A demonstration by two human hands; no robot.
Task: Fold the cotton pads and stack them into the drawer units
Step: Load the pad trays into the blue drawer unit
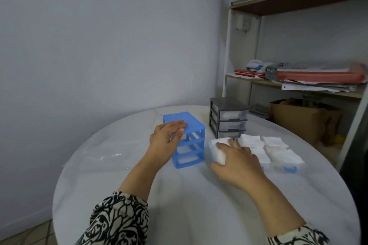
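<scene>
From the head view, your left hand point(166, 137) lies on the top near corner of the blue drawer unit point(186, 139), fingers fairly straight and pressing down, thumb at the side; it steadies the frame but does not clutch it. The frame's slots look empty, with no drawers in them. Your right hand point(235, 157) curls its fingers and thumb round a drawer point(216, 152) filled with white cotton pads, on the table point(119, 175) just right of the blue unit. More pads point(272, 148) lie in rows behind that hand, seemingly in other pulled-out drawers, one blue handle point(290, 169) showing at the near edge. The grey drawer unit point(228, 117) stands further back, its drawers in.

The step in hand looks like returning the filled drawer. Keep the left palm pressing so the light frame does not skid, hold the drawer level so the stack stays square, line it up with one slot and slide it straight in.
</scene>
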